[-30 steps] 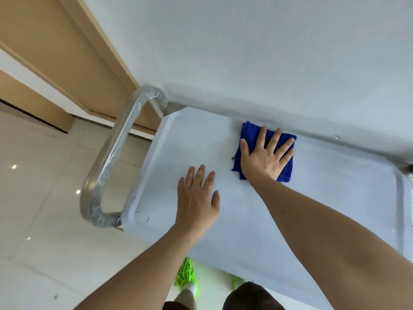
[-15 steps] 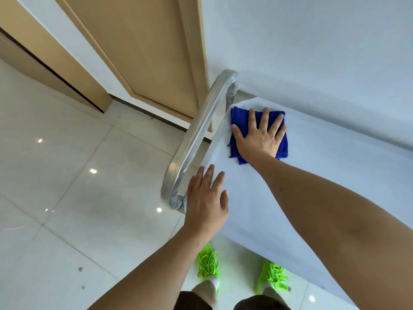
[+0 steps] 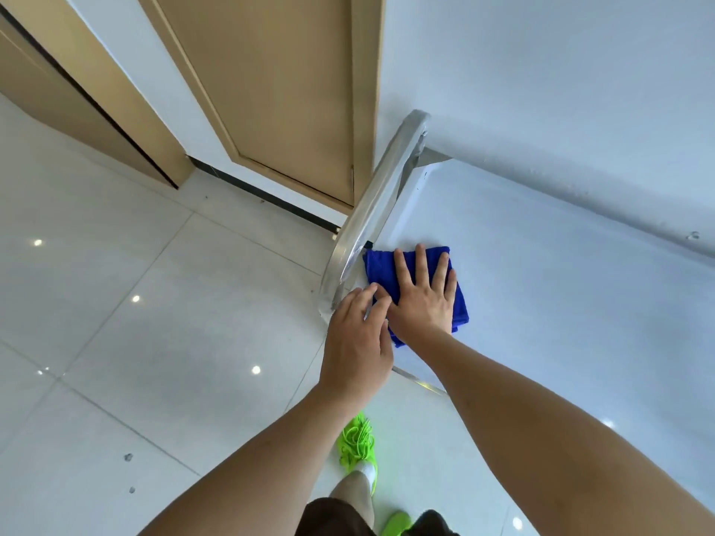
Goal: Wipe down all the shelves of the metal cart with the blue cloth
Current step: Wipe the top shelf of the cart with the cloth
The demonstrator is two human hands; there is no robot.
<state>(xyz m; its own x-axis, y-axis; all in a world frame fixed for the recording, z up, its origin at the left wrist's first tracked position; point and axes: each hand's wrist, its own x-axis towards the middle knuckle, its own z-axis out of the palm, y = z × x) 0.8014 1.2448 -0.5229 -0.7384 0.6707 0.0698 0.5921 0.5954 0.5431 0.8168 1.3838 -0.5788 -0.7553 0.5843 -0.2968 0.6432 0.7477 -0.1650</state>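
Note:
A folded blue cloth (image 3: 378,268) lies on the top shelf (image 3: 541,295) of the metal cart, at its left end near the front corner. My right hand (image 3: 423,294) lies flat on the cloth with its fingers spread, pressing it to the shelf. My left hand (image 3: 358,336) rests at the shelf's front-left corner, just left of the right hand, and its fingertips touch the cloth's edge. The lower shelves are hidden under the top one.
The cart's curved steel handle (image 3: 381,205) rises at the left end, right beside the cloth. A white wall (image 3: 561,90) runs along the far side of the cart. A wooden door (image 3: 278,87) stands to the left. Glossy floor tiles and my green shoes (image 3: 358,446) are below.
My right hand has slid the cloth from the far-left corner toward the front edge along the handle. My left hand has moved in next to it. The view has swung further left.

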